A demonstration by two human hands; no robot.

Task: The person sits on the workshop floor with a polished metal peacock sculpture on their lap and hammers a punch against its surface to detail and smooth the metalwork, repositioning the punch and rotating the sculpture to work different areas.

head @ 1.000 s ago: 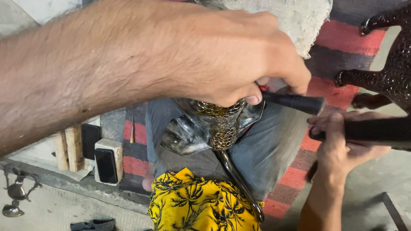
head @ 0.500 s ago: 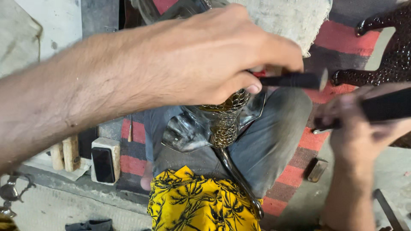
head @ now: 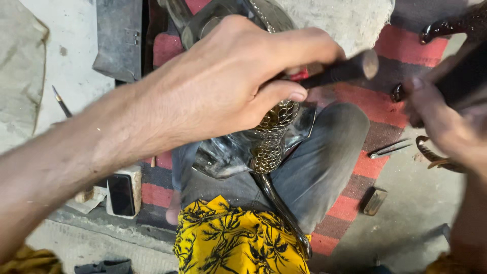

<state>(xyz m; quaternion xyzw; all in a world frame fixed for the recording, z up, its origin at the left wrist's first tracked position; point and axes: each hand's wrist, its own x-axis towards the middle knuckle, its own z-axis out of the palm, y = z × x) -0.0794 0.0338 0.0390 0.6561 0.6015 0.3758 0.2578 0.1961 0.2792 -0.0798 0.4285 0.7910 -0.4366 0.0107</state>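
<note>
Bare grey concrete floor [head: 421,203], dusty, with a red and dark striped rug [head: 375,106] laid across.

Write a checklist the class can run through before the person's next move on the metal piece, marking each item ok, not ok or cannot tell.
1. Left hand grips the dark rod tool: ok, fingers closed round it.
2. Tool tip meets the patterned metal piece: cannot tell, the hand hides the tip.
3. Right hand grips its dark handle: ok, though blurred.
4. Metal piece steady on the lap: ok, it rests on the grey trouser leg.
5. Phone clear of the work: ok, it lies off to the side.
</note>
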